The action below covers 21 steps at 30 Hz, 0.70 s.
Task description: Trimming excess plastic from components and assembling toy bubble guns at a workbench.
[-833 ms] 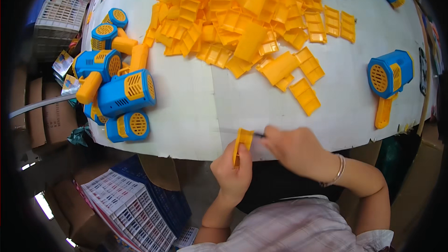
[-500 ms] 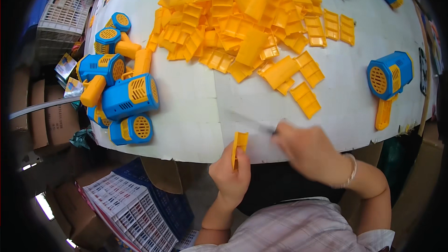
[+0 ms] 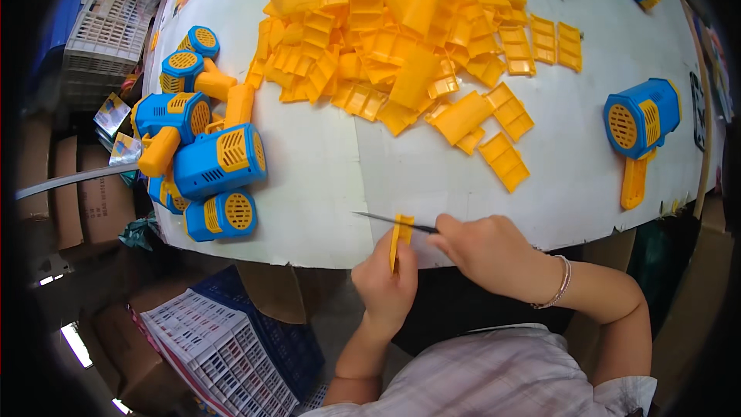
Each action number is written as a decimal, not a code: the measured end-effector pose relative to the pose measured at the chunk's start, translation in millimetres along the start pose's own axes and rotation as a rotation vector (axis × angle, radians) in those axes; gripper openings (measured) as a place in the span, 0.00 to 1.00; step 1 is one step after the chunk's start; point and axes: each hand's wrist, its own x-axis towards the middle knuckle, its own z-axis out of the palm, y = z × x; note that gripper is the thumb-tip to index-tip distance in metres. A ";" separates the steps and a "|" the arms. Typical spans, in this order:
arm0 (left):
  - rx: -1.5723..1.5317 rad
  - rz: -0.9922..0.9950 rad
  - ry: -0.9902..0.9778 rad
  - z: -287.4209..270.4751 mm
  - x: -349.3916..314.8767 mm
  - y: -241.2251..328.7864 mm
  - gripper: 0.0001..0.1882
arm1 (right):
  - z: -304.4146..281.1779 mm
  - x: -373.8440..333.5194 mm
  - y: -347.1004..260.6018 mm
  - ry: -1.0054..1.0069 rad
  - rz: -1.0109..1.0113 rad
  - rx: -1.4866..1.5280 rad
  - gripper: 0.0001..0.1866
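Observation:
My left hand [image 3: 384, 282] is closed round a yellow plastic cover [image 3: 399, 241], held upright at the table's near edge. In my closed right hand [image 3: 494, 253] is a thin knife [image 3: 378, 218] with a dark handle. Its narrow, pointed blade lies across the upper end of the cover and points left; whether it cuts in or only touches, I cannot tell. Beyond both hands, a loose ribbed yellow cover [image 3: 504, 162] lies in front of a big pile of similar covers [image 3: 409, 62].
Several blue and yellow gun-shaped plastic housings [image 3: 220, 161] crowd the white table's [image 3: 309, 185] left side. Another housing [image 3: 642, 117] lies at the right, more at the far edge. A white crate [image 3: 112, 27] stands beyond the left edge; a crate [image 3: 231, 340] is below the table.
My right hand has moved a little left and down, bringing the knife from beyond the cover onto its upper end. The cover has turned slightly in my left hand.

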 end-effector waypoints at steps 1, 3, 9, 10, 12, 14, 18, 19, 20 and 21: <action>-0.023 0.011 0.048 0.5 0.3 0.7 0.08 | 0.2 1.5 2.4 0.048 0.023 -0.007 0.11; -0.039 0.006 0.094 -2.5 -3.3 3.1 0.08 | -8.8 -4.7 -12.6 -0.005 -0.001 0.017 0.11; -0.036 0.016 0.095 -6.4 -4.1 0.7 0.09 | -7.1 5.5 6.0 0.033 0.083 -0.014 0.12; -0.024 -0.003 0.047 -7.4 -0.5 0.3 0.08 | -9.1 0.6 -2.7 -0.007 0.024 0.022 0.12; -0.013 -0.019 -0.010 -9.7 -1.1 1.3 0.08 | -8.8 -3.4 -19.5 -0.095 -0.030 0.011 0.12; -0.116 -0.097 0.018 -6.8 -2.6 0.5 0.06 | -5.0 4.5 1.0 -0.012 0.013 -0.005 0.12; -0.190 -0.140 0.004 -10.1 -7.2 4.9 0.06 | -7.8 -7.4 -18.8 -0.054 -0.027 0.042 0.11; -0.194 -0.161 0.008 -9.6 -8.3 5.3 0.06 | -1.8 -7.2 -13.2 -0.032 -0.043 0.063 0.12; -0.200 -0.169 0.019 -5.9 -4.2 3.9 0.08 | 1.0 -1.0 -1.2 0.025 0.009 0.025 0.12; -0.202 -0.161 0.022 -3.5 -2.4 3.3 0.08 | 0.2 3.8 7.6 0.083 0.061 -0.014 0.12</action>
